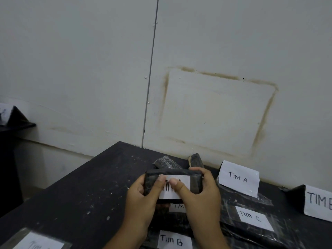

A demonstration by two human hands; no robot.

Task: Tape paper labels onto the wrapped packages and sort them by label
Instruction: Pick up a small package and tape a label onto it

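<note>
I hold a small black wrapped package up in front of me with both hands. A white paper label reading "TIM" lies on its face. My left hand grips the package's left end, its thumb pressing the label. My right hand grips the right end, thumb also on the label. Below lie other black packages: one labelled "TIM B", one labelled "TIM C", and one partly hidden under my hands.
The black table stands against a white wall. A folded sign "TIM A" and another sign "TIM" stand at the right. Two unlabelled wrapped packages lie at the back. Another labelled package lies at the near left.
</note>
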